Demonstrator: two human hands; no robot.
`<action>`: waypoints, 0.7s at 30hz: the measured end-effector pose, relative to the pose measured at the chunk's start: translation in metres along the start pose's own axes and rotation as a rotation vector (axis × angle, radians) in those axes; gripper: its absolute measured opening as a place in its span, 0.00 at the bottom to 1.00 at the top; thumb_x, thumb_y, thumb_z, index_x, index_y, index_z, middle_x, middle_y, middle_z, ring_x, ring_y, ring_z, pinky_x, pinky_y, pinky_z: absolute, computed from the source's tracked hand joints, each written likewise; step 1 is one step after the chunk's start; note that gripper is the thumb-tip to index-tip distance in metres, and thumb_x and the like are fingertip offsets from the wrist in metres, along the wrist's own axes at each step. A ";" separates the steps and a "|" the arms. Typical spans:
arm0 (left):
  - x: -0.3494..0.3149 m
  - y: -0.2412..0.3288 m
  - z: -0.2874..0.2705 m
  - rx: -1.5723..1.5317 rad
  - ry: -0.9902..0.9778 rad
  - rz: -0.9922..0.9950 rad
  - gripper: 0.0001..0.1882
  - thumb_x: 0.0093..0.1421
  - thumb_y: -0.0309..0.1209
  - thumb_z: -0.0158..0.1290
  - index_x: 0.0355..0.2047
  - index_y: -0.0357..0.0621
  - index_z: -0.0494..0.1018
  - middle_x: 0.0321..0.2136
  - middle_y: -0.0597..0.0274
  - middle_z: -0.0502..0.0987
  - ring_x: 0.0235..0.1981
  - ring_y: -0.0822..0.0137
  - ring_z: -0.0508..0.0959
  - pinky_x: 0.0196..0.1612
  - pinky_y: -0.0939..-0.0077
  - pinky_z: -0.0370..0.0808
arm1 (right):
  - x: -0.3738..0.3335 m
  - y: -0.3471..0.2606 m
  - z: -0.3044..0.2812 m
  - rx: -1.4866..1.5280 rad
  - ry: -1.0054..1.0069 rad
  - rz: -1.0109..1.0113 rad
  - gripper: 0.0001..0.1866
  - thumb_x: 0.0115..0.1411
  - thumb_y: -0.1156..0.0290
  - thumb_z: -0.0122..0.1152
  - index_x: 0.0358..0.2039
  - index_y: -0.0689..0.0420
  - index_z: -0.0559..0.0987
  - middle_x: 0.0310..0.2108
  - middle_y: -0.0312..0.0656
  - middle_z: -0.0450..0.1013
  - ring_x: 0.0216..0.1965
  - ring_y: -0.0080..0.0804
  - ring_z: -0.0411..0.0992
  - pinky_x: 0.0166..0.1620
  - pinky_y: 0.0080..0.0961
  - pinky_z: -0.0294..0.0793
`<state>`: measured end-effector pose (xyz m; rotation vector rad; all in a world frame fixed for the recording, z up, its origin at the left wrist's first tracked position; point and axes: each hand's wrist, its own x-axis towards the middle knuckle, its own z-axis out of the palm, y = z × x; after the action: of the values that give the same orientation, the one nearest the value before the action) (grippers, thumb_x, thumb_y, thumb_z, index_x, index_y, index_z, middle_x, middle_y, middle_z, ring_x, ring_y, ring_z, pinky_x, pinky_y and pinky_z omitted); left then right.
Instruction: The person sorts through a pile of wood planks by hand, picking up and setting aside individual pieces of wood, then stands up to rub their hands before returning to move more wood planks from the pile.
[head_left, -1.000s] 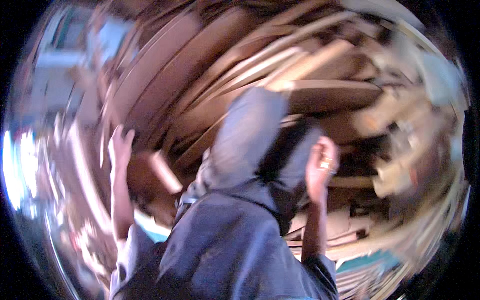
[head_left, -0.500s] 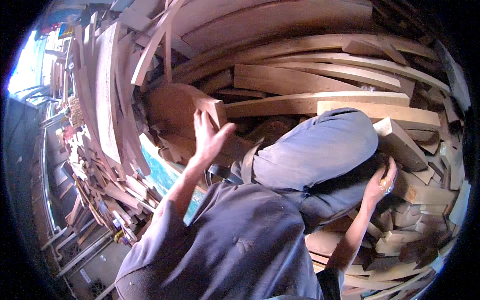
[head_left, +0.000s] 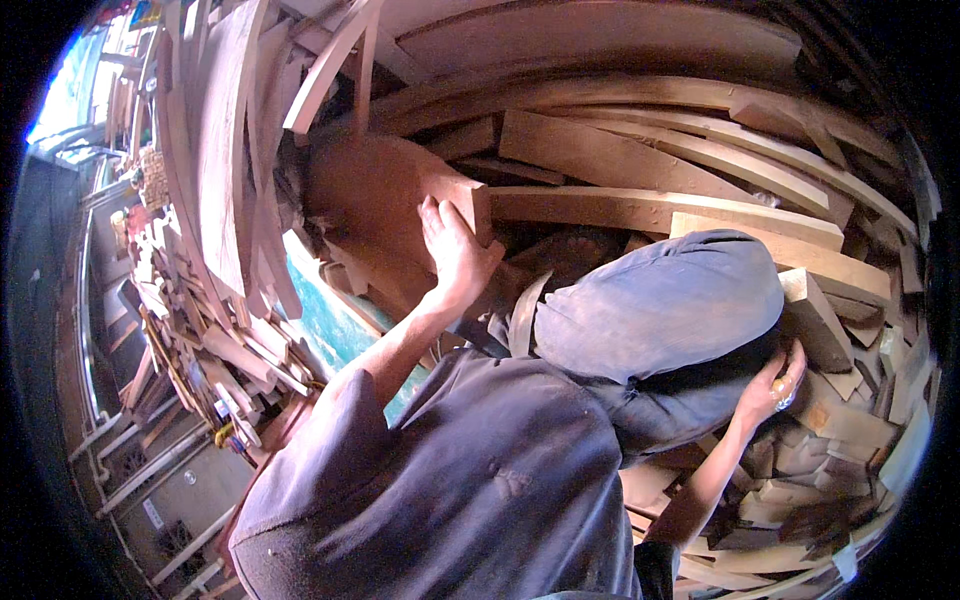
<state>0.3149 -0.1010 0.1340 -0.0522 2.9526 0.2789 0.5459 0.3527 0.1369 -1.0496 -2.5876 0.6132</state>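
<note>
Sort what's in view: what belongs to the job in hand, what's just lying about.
Seemingly in the job:
left hand, on the wooden board
wooden board
right hand, beside the bent leg

Lying about:
long planks
piled offcuts, right
wood scraps, left

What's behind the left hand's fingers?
The end of a wide brown wooden board; the left hand covers part of it, so that patch cannot be seen.

The left hand (head_left: pixel 460 250) lies on the right end of a broad brown wooden board (head_left: pixel 375 190). To the right of it, long pale-brown wooden planks (head_left: pixel 640 208) lie beyond the bent grey-trousered knee (head_left: pixel 655 305). The right hand (head_left: pixel 768 390) is just beside this knee, near a heap of short tan wooden offcuts (head_left: pixel 848 425).
</note>
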 end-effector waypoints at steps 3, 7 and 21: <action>0.000 0.003 -0.004 -0.018 -0.027 -0.045 0.50 0.40 0.31 0.69 0.60 0.25 0.54 0.68 0.23 0.50 0.71 0.28 0.51 0.74 0.45 0.51 | -0.002 -0.001 0.001 0.022 0.006 0.013 0.17 0.68 0.77 0.54 0.57 0.66 0.75 0.55 0.56 0.76 0.56 0.55 0.74 0.61 0.45 0.70; -0.002 -0.003 0.004 -0.054 0.010 -0.033 0.50 0.41 0.31 0.70 0.60 0.25 0.53 0.68 0.22 0.49 0.71 0.27 0.49 0.74 0.43 0.50 | 0.000 -0.007 0.003 0.050 -0.005 0.030 0.17 0.68 0.78 0.55 0.57 0.65 0.75 0.55 0.56 0.76 0.56 0.57 0.74 0.61 0.46 0.70; -0.001 0.000 0.001 -0.064 0.031 0.016 0.49 0.41 0.29 0.69 0.59 0.25 0.53 0.66 0.23 0.50 0.69 0.27 0.52 0.72 0.41 0.52 | 0.000 -0.002 0.001 -0.011 0.014 -0.001 0.17 0.67 0.79 0.55 0.56 0.66 0.76 0.55 0.56 0.76 0.56 0.54 0.74 0.61 0.44 0.70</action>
<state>0.3163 -0.1010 0.1335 -0.0408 2.9754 0.3783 0.5445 0.3511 0.1370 -1.0520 -2.5824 0.5900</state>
